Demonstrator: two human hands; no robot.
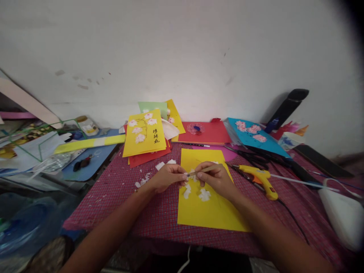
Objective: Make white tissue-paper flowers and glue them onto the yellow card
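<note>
My right hand (pixel 214 176) is closed around a thin tan wooden stick (pixel 206 170), which points left toward my other hand. My left hand (pixel 170 177) pinches a small white paper piece (pixel 186 177) at the stick's tip; the fingers partly cover it. Both hands are above a yellow sheet (pixel 210 214). On that sheet lie a white paper flower (pixel 204 195) and a curved white paper cluster (pixel 187 191), with more white petals partly hidden behind the fingers. Loose white paper scraps (pixel 143 180) are scattered on the checked tablecloth (pixel 119 197) beside my left forearm.
A yellow glue gun (pixel 260 178) with a cord lies right of the sheet, near black scissors (pixel 251 157). Flower cards (pixel 145 132) are stacked at the back left. Behind are a red sheet (pixel 210 132) and a blue flower card (pixel 257 136). A white box (pixel 342 216) sits far right.
</note>
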